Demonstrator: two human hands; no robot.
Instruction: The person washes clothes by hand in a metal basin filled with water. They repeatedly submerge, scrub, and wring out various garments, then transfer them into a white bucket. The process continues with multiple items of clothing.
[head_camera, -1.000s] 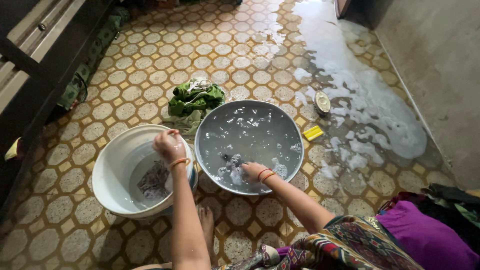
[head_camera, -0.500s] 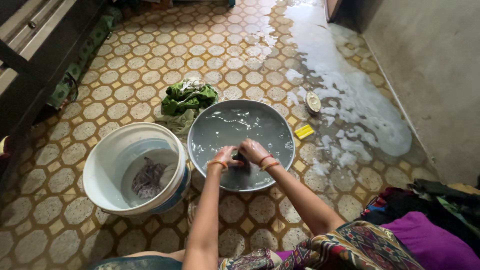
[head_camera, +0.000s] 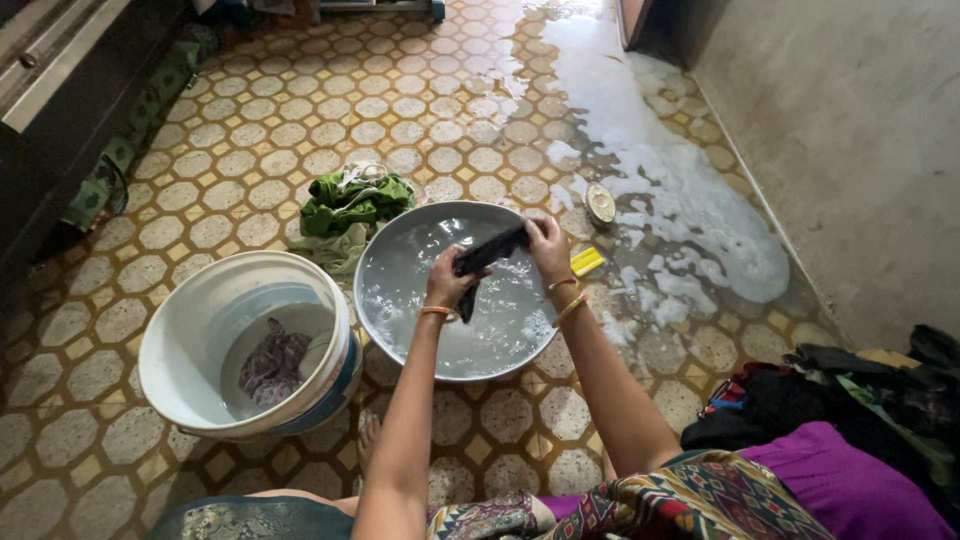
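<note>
left hand (head_camera: 446, 284) clenched on lower end of dark wet cloth (head_camera: 487, 252) | right hand (head_camera: 549, 247) grasping upper end | cloth held just above water in grey basin (head_camera: 380, 310), long axis slanting up toward right hand | white bucket (head_camera: 175, 330) to left

Two hands are showing; one grey basin (head_camera: 400, 330), one white bucket (head_camera: 180, 340), one yellow soap bar (head_camera: 586, 261) are sitting there.

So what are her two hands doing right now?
Left hand: closed on one end of the dark wet cloth.
Right hand: closed on its other end, above the basin.
</note>
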